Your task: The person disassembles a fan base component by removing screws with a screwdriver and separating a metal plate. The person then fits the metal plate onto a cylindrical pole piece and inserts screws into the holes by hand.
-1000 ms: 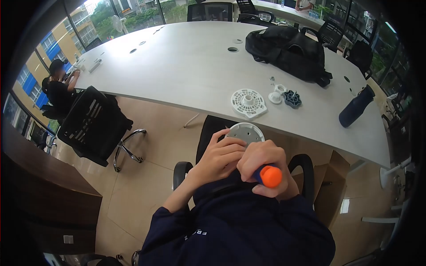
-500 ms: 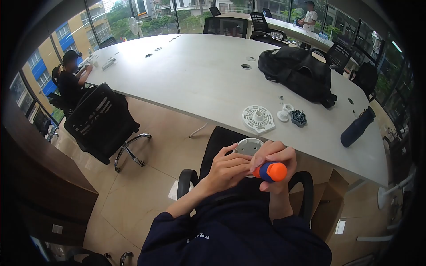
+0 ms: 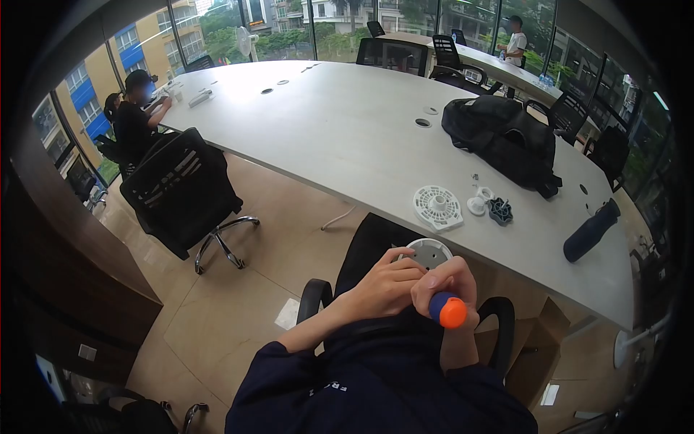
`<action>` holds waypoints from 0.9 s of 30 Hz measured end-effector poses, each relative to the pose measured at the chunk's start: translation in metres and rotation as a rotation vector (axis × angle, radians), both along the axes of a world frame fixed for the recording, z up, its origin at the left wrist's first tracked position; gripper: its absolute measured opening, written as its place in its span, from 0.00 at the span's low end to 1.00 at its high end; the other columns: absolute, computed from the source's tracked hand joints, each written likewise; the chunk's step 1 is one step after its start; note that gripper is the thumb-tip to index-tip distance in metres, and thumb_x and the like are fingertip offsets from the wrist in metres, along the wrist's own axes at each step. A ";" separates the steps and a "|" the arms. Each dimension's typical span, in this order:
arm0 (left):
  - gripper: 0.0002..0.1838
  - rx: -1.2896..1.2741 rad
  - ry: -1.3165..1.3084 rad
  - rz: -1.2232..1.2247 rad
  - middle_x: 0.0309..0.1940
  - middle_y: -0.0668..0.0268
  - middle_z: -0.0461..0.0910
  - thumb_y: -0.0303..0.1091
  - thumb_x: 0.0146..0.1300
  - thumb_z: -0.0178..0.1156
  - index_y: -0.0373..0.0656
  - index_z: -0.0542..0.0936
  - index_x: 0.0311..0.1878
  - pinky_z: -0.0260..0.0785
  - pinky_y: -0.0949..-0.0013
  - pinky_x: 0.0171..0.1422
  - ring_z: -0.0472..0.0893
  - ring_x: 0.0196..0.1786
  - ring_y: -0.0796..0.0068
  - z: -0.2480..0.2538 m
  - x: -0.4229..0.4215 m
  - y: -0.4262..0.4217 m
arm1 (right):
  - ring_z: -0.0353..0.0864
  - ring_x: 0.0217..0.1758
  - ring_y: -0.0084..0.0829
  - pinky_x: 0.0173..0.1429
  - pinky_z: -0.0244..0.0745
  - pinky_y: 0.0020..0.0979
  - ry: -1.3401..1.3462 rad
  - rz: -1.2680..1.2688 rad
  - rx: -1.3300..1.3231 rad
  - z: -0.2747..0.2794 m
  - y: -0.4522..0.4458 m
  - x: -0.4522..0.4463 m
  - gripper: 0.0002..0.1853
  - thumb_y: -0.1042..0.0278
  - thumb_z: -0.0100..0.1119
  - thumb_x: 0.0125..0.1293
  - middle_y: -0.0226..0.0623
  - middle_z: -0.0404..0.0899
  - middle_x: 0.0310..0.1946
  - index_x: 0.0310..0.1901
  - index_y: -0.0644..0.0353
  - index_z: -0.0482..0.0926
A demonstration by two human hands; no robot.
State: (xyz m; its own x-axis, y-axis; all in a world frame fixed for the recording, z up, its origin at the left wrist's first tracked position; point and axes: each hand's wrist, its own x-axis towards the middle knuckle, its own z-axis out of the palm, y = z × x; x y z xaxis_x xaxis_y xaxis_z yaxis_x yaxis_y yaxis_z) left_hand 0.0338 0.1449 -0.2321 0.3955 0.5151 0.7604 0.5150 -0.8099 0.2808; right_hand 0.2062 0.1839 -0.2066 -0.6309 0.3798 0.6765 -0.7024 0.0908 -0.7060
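My right hand (image 3: 452, 283) is wrapped round a tool handle (image 3: 450, 311) in dark blue with an orange end, which points up toward me. A round, light grey part with a white rim (image 3: 431, 252) is under my left hand (image 3: 389, 283), whose fingers close on its left side. The tool's far end is hidden by my hands. Just beyond, on the table, lies a white slotted disc (image 3: 438, 207) with a hub in its middle. To its right are small white round pieces (image 3: 477, 205) and a dark grey lobed knob (image 3: 500, 210).
A black backpack (image 3: 502, 137) and a dark blue bottle (image 3: 591, 231) lie on the white table (image 3: 332, 116). An open cardboard box (image 3: 535, 351) stands on the floor at the right. A black chair (image 3: 181, 195) and a seated person (image 3: 137, 116) are at the left.
The view has tilted up and shifted, so the table sits lower. My right hand's grip on the tool handle has changed, and its orange end points more toward me than half a second ago.
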 end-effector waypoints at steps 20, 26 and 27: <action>0.11 -0.030 -0.064 -0.043 0.35 0.65 0.80 0.28 0.50 0.72 0.40 0.81 0.35 0.71 0.59 0.61 0.81 0.43 0.62 0.007 -0.006 -0.012 | 0.73 0.20 0.24 0.24 0.68 0.24 0.230 0.108 0.264 0.006 0.016 -0.015 0.31 0.42 0.76 0.59 0.40 0.80 0.25 0.46 0.64 0.79; 0.09 0.034 -0.130 -0.062 0.36 0.64 0.81 0.25 0.52 0.72 0.39 0.81 0.35 0.74 0.56 0.64 0.82 0.42 0.61 -0.009 -0.013 -0.010 | 0.76 0.25 0.29 0.30 0.73 0.25 0.238 0.063 0.056 -0.001 0.002 -0.018 0.38 0.36 0.68 0.66 0.47 0.80 0.30 0.60 0.64 0.69; 0.11 0.028 -0.144 -0.049 0.36 0.63 0.80 0.27 0.53 0.73 0.40 0.81 0.37 0.74 0.57 0.60 0.81 0.45 0.59 -0.013 -0.013 -0.009 | 0.76 0.25 0.29 0.30 0.73 0.25 0.241 0.065 0.057 0.001 0.002 -0.018 0.38 0.36 0.68 0.66 0.47 0.80 0.30 0.60 0.64 0.69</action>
